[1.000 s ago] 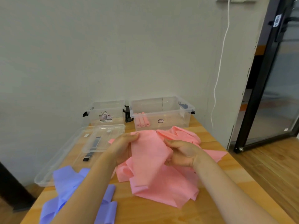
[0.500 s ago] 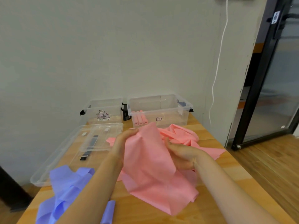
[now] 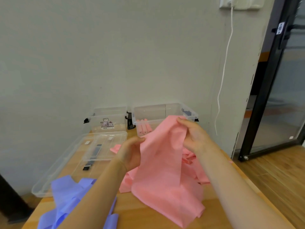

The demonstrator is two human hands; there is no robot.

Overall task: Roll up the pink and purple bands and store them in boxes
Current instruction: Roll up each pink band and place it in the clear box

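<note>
- The pink band (image 3: 161, 164) hangs lifted above the middle of the desk (image 3: 148, 217), its top edge raised and its lower end trailing onto the wood at 6 o'clock.
- The left hand (image 3: 130, 154) pinches the band's upper left edge, its fingers (image 3: 140, 140) curled onto the material.
- The right hand (image 3: 194, 136) grips the top right corner, at 1 o'clock from the left hand, fingers closed around a gathered fold.
- More pink material (image 3: 198, 169) lies bunched on the desk at 3 o'clock of the hanging band; whether it belongs to the same band cannot be told.
- The step in hand looks like separating and straightening one pink band, ahead of rolling.
- The next move likely calls for laying the band flat and finding a short end, so the roll starts tight and even.
- Three pink rolls (image 3: 144, 128) already lie in the right box (image 3: 165, 113) at 12 o'clock, against the wall.
- The left box (image 3: 107, 119), at 11 o'clock, appears to hold no bands.
- Two clear lids (image 3: 92, 151) lie at 10 o'clock.
- The purple bands (image 3: 69, 195) lie loose at 8 o'clock, not yet rolled.
</note>
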